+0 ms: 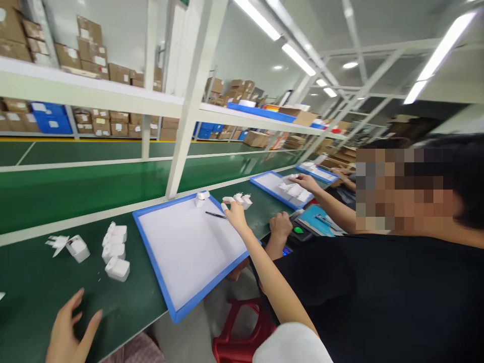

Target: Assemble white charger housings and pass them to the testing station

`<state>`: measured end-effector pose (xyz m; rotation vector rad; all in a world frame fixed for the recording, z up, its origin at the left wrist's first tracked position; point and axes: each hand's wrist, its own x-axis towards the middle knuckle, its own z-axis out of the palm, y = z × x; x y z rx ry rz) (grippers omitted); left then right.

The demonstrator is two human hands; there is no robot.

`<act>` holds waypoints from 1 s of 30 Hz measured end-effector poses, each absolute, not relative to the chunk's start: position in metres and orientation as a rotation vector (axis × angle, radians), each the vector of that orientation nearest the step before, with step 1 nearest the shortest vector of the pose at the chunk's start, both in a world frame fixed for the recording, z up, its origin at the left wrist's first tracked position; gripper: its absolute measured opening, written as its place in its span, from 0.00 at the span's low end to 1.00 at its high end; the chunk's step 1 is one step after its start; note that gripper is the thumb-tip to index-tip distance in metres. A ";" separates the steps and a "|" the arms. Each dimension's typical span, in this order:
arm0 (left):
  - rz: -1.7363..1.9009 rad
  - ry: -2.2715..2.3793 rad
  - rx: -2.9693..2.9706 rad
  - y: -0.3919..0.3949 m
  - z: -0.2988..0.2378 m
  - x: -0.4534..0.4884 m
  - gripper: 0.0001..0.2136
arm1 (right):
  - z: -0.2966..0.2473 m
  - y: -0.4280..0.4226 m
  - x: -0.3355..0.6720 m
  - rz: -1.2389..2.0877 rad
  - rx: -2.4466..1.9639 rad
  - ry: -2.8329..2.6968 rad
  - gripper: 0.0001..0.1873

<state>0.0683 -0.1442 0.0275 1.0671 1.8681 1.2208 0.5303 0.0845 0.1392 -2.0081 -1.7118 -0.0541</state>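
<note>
My left hand (71, 330) hovers over the near edge of the green table, fingers apart and holding nothing. Beyond it lie a row of white plug chargers (114, 249), a single charger (78, 248) and a loose white plug piece (58, 243). My right hand (236, 216) stretches across the blue-rimmed tray (181, 242) to its far right side. Its fingers are closed at a white charger (228, 200), partly hidden by them, beside more chargers with pins up (244, 200). Another white charger (202, 198) sits in the tray's far corner, near a black pen (216, 215).
On my right sits a co-worker in a black shirt (340, 297), one hand (302, 181) over a second tray (270, 182) of white chargers. A white shelf post (192, 101) rises behind my tray. A red stool (242, 327) stands below the table.
</note>
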 end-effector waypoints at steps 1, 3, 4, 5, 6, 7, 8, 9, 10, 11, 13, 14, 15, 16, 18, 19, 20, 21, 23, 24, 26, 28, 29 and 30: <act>1.270 1.931 1.217 -0.137 0.028 0.072 0.41 | 0.136 0.063 0.513 -0.011 -1.923 -1.767 0.14; 1.281 2.009 1.473 -0.125 0.029 0.082 0.44 | 0.128 0.016 0.480 0.076 -1.769 -1.852 0.13; 1.274 2.017 1.538 -0.120 0.030 0.088 0.42 | 0.123 -0.009 0.464 0.126 -1.702 -1.888 0.13; 1.263 2.019 1.554 -0.117 0.032 0.094 0.40 | 0.118 -0.033 0.449 0.177 -1.639 -1.920 0.12; 1.246 2.017 1.553 -0.114 0.034 0.100 0.38 | 0.113 -0.056 0.434 0.241 -1.563 -1.942 0.13; 1.229 2.018 1.554 -0.113 0.036 0.106 0.37 | 0.109 -0.075 0.419 0.364 -1.456 -1.919 0.12; 1.210 2.031 1.558 -0.112 0.038 0.112 0.37 | 0.105 -0.091 0.403 0.483 -1.378 -1.906 0.12; 1.194 2.053 1.558 -0.110 0.041 0.117 0.36 | 0.102 -0.102 0.386 0.576 -1.321 -1.890 0.12; 1.186 2.073 1.554 -0.108 0.044 0.122 0.36 | 0.100 -0.110 0.369 0.653 -1.273 -1.878 0.12; 1.180 2.093 1.550 -0.106 0.046 0.125 0.34 | 0.099 -0.114 0.352 0.715 -1.242 -1.877 0.12; 1.167 2.120 1.542 -0.102 0.050 0.128 0.30 | 0.097 -0.113 0.321 0.798 -1.200 -1.892 0.12; 1.156 2.126 1.545 -0.102 0.051 0.128 0.28 | 0.096 -0.109 0.308 0.831 -1.188 -1.902 0.12; 1.143 2.125 1.551 -0.104 0.052 0.127 0.26 | 0.094 -0.105 0.297 0.857 -1.180 -1.911 0.13; 1.129 2.118 1.563 -0.108 0.053 0.125 0.24 | 0.093 -0.102 0.288 0.881 -1.174 -1.919 0.14; 1.105 2.082 1.595 -0.125 0.053 0.120 0.22 | 0.088 -0.099 0.273 0.914 -1.160 -1.938 0.20; 1.096 2.061 1.609 -0.137 0.052 0.118 0.21 | 0.085 -0.100 0.267 0.929 -1.145 -1.961 0.22; 1.089 2.041 1.618 -0.150 0.052 0.116 0.21 | 0.083 -0.102 0.262 0.947 -1.125 -1.996 0.24; 1.082 2.025 1.620 -0.163 0.051 0.114 0.21 | 0.081 -0.105 0.256 0.969 -1.101 -2.039 0.25; 1.072 2.008 1.603 -0.186 0.048 0.111 0.19 | 0.078 -0.112 0.245 1.032 -1.061 -2.126 0.25; 1.074 2.005 1.587 -0.195 0.047 0.110 0.19 | 0.078 -0.115 0.240 1.076 -1.050 -2.157 0.23; 1.083 1.997 1.553 -0.205 0.046 0.108 0.17 | 0.080 -0.115 0.230 1.204 -1.043 -2.162 0.18; 1.092 1.986 1.522 -0.207 0.044 0.106 0.17 | 0.083 -0.110 0.223 1.420 -1.042 -2.093 0.13; 1.093 1.982 1.507 -0.207 0.043 0.106 0.18 | 0.085 -0.106 0.220 1.550 -1.036 -2.042 0.13; 1.093 1.981 1.491 -0.206 0.042 0.107 0.19 | 0.086 -0.101 0.218 1.672 -1.027 -1.992 0.13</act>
